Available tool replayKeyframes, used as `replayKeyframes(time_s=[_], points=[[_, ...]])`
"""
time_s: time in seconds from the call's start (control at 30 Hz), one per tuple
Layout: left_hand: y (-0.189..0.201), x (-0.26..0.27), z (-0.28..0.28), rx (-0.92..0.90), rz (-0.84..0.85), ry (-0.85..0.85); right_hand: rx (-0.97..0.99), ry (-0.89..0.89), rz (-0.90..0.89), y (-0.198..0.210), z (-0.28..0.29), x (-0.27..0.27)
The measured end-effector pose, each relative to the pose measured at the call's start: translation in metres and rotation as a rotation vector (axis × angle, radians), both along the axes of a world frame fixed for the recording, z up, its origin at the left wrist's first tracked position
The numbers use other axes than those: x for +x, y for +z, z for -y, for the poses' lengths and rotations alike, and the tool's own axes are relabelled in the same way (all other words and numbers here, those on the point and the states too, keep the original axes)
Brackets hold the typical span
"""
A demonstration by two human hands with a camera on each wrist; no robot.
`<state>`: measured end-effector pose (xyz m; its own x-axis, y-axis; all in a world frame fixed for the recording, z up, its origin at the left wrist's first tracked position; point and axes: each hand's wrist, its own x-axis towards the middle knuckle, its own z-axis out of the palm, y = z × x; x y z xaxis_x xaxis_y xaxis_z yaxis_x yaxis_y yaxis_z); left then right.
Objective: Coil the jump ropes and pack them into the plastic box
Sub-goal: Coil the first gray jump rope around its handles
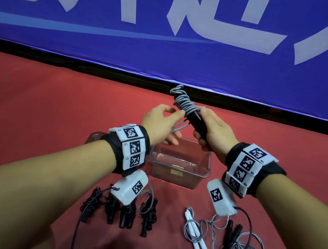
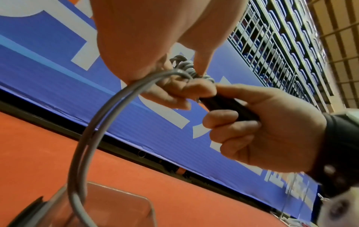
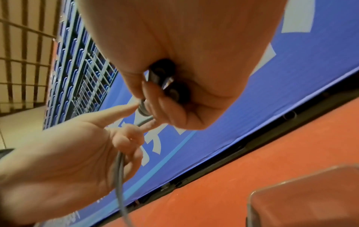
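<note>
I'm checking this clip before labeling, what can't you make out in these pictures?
- Plastic box: far left part hidden by left wrist band, head view.
- Black handles: lower ends buried in right hand.
- Banner lettering: cut off by top edge.
- Left hand: its grip on the grey rope blurred.

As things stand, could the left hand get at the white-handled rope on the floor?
Probably not yet: the left hand is up over the plastic box, pinching the grey rope. The white-handled rope itself lies uncovered.

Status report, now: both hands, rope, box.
Right hand grips black handles. Left hand holds the grey rope tail, part-wound. Plastic box sits empty below, path open.
</note>
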<state>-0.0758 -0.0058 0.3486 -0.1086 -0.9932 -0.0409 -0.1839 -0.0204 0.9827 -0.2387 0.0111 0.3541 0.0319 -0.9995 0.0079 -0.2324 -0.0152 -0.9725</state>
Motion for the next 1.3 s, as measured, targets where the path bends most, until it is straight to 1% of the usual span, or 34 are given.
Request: replayKeyframes(time_s=[0.1,0.17,0.23,0.3,0.37,0.43,0.53,0.6,0.63,0.77,0.87,0.93,1.03,1.17,1.3], points=[[-0.002,0.003,0.002,-0.088,0.184,0.087,-0.084,-0.031,-0.12,-0.004,0.004,-0.002],[-0.002,0.002,0.001,-0.096,0.191,0.092,-0.138,-0.051,-0.219,-0.008,0.008,-0.005],[-0.002,-0.002,0.001,-0.08,0.12,0.096,-0.164,-0.055,-0.271,-0.01,0.01,-0.007],[0.0,-0.005,0.0,-0.105,0.081,0.128,-0.163,-0.021,-0.236,-0.01,0.007,-0.005],[0.002,-0.004,-0.001,-0.176,0.16,0.165,-0.16,0.018,-0.178,-0.008,0.001,-0.001],[0.001,-0.002,-0.001,-0.207,0.192,0.186,-0.174,0.013,-0.157,-0.007,-0.001,0.002],[-0.002,-0.001,0.003,-0.169,0.128,0.213,-0.182,-0.017,-0.177,-0.007,-0.002,0.002],[-0.003,0.0,0.005,-0.133,0.101,0.21,-0.163,-0.005,-0.164,-0.007,-0.004,0.002],[-0.003,0.001,0.005,-0.125,0.089,0.197,-0.136,0.004,-0.122,-0.007,-0.005,0.003],[0.003,0.001,0.002,-0.133,0.023,0.135,0.106,0.068,0.196,-0.001,-0.009,0.004],[0.003,0.0,0.002,-0.131,-0.04,0.111,0.315,0.13,0.352,0.009,-0.012,0.005],[0.003,0.001,0.003,-0.117,-0.095,0.075,0.392,0.154,0.43,0.015,-0.011,0.006],[0.002,0.0,0.004,-0.064,-0.124,0.019,0.344,0.106,0.406,0.013,-0.007,0.006],[-0.003,-0.002,0.008,-0.083,-0.03,0.032,0.258,-0.02,0.345,0.008,0.0,0.01],[-0.006,-0.004,0.005,-0.105,-0.004,-0.005,0.117,-0.094,0.198,0.009,0.003,0.001]])
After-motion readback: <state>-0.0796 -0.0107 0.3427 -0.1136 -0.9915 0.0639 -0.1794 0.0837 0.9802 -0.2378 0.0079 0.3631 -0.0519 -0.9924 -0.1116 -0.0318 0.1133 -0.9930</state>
